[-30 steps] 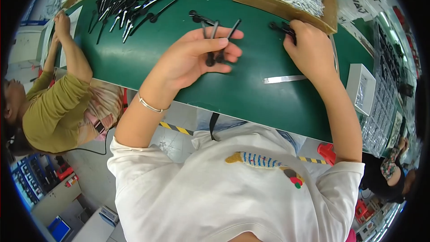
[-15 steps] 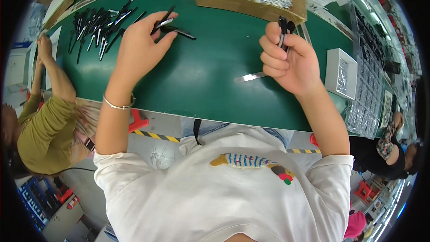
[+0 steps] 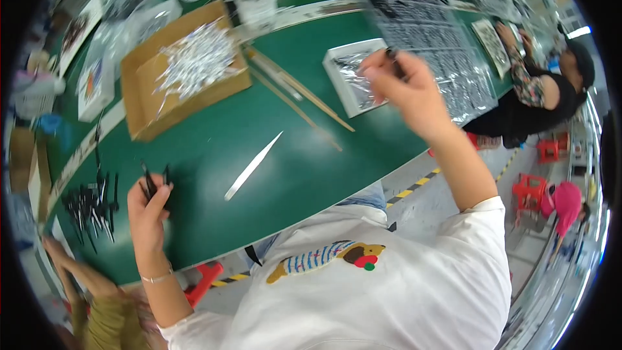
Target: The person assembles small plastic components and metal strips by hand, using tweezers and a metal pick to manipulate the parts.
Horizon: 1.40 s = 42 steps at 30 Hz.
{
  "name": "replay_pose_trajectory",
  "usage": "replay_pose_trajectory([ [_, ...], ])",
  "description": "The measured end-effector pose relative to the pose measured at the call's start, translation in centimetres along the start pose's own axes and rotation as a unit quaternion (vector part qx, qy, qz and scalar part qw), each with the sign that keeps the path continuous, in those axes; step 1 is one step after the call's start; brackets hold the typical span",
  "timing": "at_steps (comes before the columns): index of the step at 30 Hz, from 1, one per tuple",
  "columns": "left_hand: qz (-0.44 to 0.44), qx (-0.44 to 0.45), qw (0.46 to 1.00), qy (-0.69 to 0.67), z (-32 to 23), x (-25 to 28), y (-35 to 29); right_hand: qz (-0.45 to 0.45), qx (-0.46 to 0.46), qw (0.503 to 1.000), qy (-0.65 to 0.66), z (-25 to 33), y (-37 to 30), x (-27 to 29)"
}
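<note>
My left hand is closed on a few slim black parts, which stick up past the fingers over the green table. My right hand, smeared by motion, is over the edge of a small white box holding shiny silvery pieces. Between its fingers shows the dark end of a slim black part; its exact shape is blurred. Silver pointed tweezers lie on the table between the two hands. A loose pile of similar slim black parts lies beyond my left hand.
An open cardboard box holds many thin white strips. Long thin sticks lie beside it. Clear plastic trays with small parts stand at the right. Co-workers sit at both sides, one in an olive sleeve.
The view has swung to the right. My right hand has moved from the table beside the cardboard box to the white box. My left hand still holds black parts, away from the pile.
</note>
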<state>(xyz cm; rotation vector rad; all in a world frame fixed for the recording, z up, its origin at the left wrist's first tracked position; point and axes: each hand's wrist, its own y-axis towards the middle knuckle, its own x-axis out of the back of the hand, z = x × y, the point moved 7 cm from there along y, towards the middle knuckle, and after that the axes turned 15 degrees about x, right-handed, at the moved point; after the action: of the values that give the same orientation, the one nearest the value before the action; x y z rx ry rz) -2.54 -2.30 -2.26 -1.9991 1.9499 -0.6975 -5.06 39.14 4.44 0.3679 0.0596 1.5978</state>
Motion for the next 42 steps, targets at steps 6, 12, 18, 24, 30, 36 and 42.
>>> replay_pose_trajectory([
  [6,0.244,0.072,0.941,-0.223,-2.4,-8.6,0.0,-0.158,0.045,0.893,-0.419,-2.3,3.7,20.6],
  [12,0.331,0.124,0.919,-0.177,-4.2,-16.4,0.1,-0.055,0.008,0.844,-0.533,-7.0,10.7,19.0],
  [18,0.369,0.132,0.906,-0.157,-4.5,-18.8,-0.1,0.023,-0.031,0.876,-0.481,-8.9,11.8,20.3],
  [24,0.364,0.143,0.906,-0.166,-4.5,-18.9,-0.2,-0.087,0.008,0.915,-0.394,-5.4,11.1,20.2],
  [30,0.396,0.191,0.895,-0.074,-5.2,-21.2,-1.4,0.068,0.346,0.843,-0.407,3.8,3.4,6.0],
  [36,0.467,0.226,0.854,-0.038,-6.2,-26.5,-2.8,0.237,0.405,0.750,-0.467,5.0,-4.3,-2.5],
  [42,0.458,0.239,0.856,-0.027,-5.3,-27.8,-2.8,0.260,0.426,0.726,-0.473,4.7,-5.7,-1.0],
])
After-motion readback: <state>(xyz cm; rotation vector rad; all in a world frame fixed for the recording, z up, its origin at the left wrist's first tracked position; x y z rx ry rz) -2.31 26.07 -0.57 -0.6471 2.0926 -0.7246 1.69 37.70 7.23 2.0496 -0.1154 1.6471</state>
